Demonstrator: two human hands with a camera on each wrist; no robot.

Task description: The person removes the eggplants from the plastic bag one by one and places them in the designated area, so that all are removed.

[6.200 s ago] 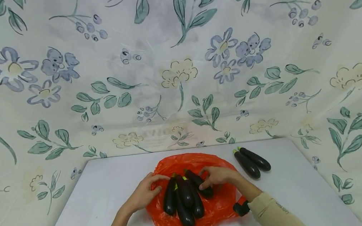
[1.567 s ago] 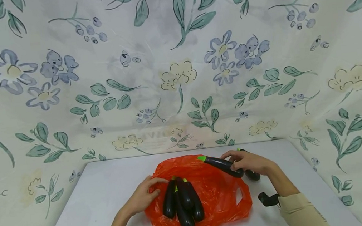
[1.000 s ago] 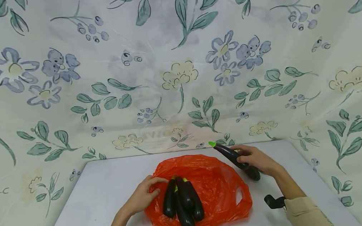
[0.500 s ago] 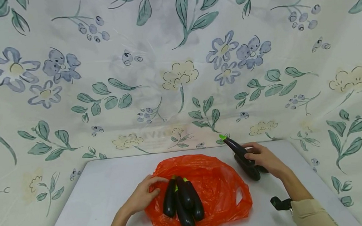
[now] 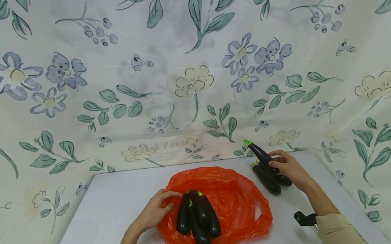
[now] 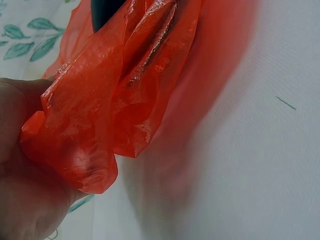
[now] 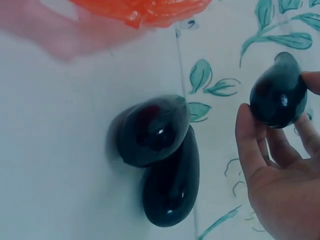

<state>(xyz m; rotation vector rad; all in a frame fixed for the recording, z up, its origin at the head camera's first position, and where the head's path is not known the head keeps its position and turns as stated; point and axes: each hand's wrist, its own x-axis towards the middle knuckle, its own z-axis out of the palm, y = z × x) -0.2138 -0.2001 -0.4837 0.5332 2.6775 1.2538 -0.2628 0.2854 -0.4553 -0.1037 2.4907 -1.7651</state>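
Note:
My right hand grips an eggplant near its thick end, its green stem pointing up and away. In the right wrist view the fingers and thumb hold that eggplant above two others. Those two lie side by side on the table: the nearer eggplant shows whole, the farther eggplant is partly covered. My left hand holds the left rim of a red plastic bag; bag film bunches against it in the left wrist view. Several eggplants lie together on the spread bag.
The white table runs back to a flower-patterned cloth, which also rises along both sides. A loop handle of the bag sticks out on its right. Dark wrist cameras sit on the forearms.
My right hand has taken an eggplant out of the bag and carried it right, over the two on the table. The left hand has stayed at the bag's rim.

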